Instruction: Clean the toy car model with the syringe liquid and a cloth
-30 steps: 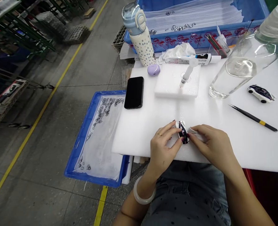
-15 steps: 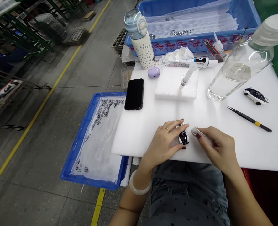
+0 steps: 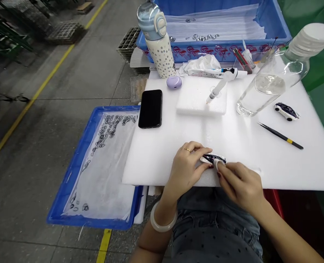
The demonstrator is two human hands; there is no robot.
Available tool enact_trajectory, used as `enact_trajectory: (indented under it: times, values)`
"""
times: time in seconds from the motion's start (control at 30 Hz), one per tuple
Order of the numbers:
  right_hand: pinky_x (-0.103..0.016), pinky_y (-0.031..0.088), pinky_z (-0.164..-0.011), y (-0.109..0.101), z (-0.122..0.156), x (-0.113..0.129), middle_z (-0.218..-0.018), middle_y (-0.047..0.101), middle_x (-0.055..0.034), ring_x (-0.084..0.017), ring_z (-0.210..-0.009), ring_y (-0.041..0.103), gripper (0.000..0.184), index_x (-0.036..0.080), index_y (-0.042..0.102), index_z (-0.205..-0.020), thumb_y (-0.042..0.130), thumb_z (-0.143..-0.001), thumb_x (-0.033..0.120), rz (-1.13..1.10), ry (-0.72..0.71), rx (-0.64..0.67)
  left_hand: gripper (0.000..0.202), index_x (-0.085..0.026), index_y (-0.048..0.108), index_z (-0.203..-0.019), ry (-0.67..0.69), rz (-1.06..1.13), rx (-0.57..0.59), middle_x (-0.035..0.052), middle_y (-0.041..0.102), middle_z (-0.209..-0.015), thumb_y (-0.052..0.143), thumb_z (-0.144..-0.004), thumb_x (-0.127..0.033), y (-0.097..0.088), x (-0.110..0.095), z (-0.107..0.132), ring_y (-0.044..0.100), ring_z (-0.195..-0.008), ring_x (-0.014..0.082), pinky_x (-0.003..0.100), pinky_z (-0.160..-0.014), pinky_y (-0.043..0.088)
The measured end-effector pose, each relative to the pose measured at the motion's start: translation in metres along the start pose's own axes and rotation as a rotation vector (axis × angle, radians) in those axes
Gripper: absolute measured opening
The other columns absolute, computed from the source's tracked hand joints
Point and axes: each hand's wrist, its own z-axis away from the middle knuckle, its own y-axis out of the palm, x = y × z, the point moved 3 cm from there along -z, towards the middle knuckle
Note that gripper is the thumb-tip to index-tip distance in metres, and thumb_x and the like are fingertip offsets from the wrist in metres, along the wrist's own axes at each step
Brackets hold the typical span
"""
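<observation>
head view: near the front edge of the white foam worktop [image 3: 260,153], the left hand [image 3: 187,170] pinches a small dark blue and white toy car [image 3: 212,159] between thumb and fingers, holding it down on the foam. the right hand [image 3: 240,184] meets it from the right, its fingertips pressed together on a small white pad or cloth [image 3: 220,162] laid against the car's near end; what the pad is made of is too small to tell.

judged from how things lie, the work on this car is under way and not finished: the car is in both hands, not set aside. a second dark blue and white toy car [image 3: 286,111] stands alone toward the right edge, which may be a finished one, though the picture cannot confirm that. black tweezers with a yellow band [image 3: 281,136] lie untouched between that car and the hands. a clear syringe [image 3: 218,90] stands stuck in a small white foam block [image 3: 201,100] toward the back, beside a clear glass bottle [image 3: 271,80]. a black phone [image 3: 150,108] lies at the left edge, above a blue plastic tray [image 3: 76,164] lined with a sheet carrying small dark rings.
</observation>
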Motion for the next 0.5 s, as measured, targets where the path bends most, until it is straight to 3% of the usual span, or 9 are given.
enact_trajectory:
  times: [0.13,0.23,0.3,0.4,0.5]
  values:
    - [-0.028,0.044,-0.059,-0.016,-0.005,-0.006,-0.086,0.064,-0.0090,-0.015,-0.069,0.055,0.026,0.008,0.062,-0.115,0.059,-0.090,0.007,-0.075,-0.081,0.068,0.026,-0.021,0.068,-0.114,0.011,-0.006,-0.004,0.0059,0.064,-0.100,0.070,-0.088,-0.022,0.001,0.000,0.001,0.061,-0.093,0.0218,0.042,-0.083,0.054]
    - [-0.043,0.044,-0.079,-0.033,-0.014,-0.026,-0.110,0.065,-0.0178,-0.028,-0.093,0.058,0.029,0.014,0.065,-0.117,0.065,-0.089,0.018,0.154,0.070,0.013,0.026,-0.019,0.069,-0.116,0.020,-0.020,-0.007,0.0077,0.064,-0.100,0.067,-0.091,-0.026,0.001,0.000,0.001,0.061,-0.093,0.0227,0.043,-0.083,0.054]
    - [-0.051,0.038,-0.087,-0.035,-0.019,-0.030,-0.119,0.065,-0.0168,-0.035,-0.104,0.057,0.029,0.019,0.067,-0.113,0.071,-0.086,0.028,0.250,0.122,0.009,0.026,-0.020,0.069,-0.116,0.008,-0.034,0.001,0.0080,0.063,-0.101,0.064,-0.093,-0.028,0.001,-0.001,0.001,0.061,-0.094,0.0228,0.043,-0.083,0.054]
    - [-0.046,0.037,-0.087,-0.024,-0.019,-0.022,-0.110,0.071,-0.0086,-0.029,-0.099,0.062,0.024,0.024,0.067,-0.109,0.071,-0.087,0.033,0.216,0.086,0.041,0.026,-0.022,0.069,-0.118,-0.001,-0.045,0.011,0.0076,0.063,-0.102,0.063,-0.093,-0.029,0.000,-0.002,0.001,0.061,-0.094,0.0224,0.042,-0.083,0.054]
    - [-0.040,0.038,-0.083,-0.012,-0.015,-0.013,-0.103,0.073,-0.0054,-0.024,-0.094,0.063,0.019,0.024,0.065,-0.106,0.070,-0.088,0.027,0.213,0.081,0.012,0.026,-0.020,0.069,-0.117,0.005,-0.055,0.011,0.0079,0.064,-0.101,0.064,-0.093,-0.028,0.001,-0.003,0.000,0.061,-0.093,0.0227,0.043,-0.083,0.054]
